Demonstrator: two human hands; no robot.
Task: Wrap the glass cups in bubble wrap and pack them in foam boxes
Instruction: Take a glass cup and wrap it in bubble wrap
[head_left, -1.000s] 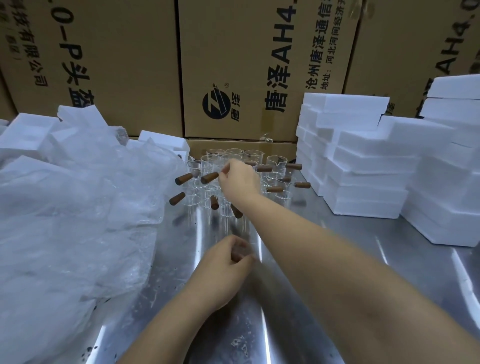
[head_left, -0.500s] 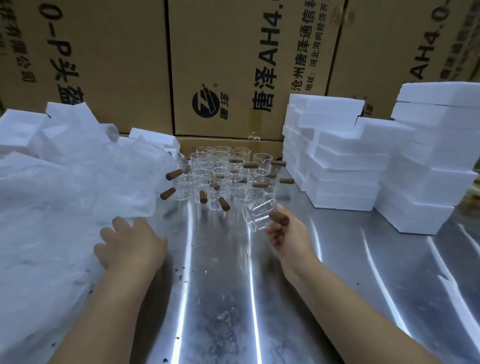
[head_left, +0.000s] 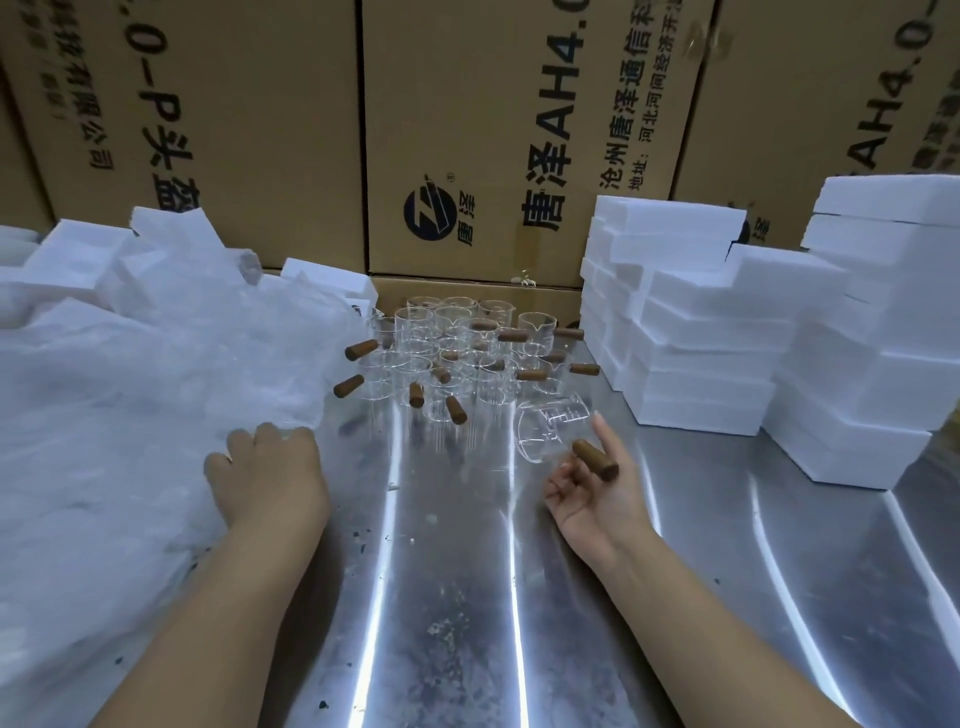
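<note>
**A:** Report the glass cup.

**B:** I see one glass cup (head_left: 553, 426): clear, with printed graduations and a brown wooden handle (head_left: 595, 460). It is tilted above the table (head_left: 441, 597), just in front of the cup cluster (head_left: 457, 358). My right grip (head_left: 592, 493) pinches the handle, index finger extended.

**A:** Left grip?

**B:** The left grip (head_left: 265, 467) curls its fingers into the bubble wrap (head_left: 130, 415) at the table's left.

**A:** Containers?

**B:** White foam boxes (head_left: 691, 338) stand stacked at the right. I cannot see inside them.

I count one held glass cup (head_left: 550, 426) and over a dozen clustered cups (head_left: 457, 353). One bubble wrap heap (head_left: 130, 405), two foam box stacks (head_left: 691, 332).
</note>
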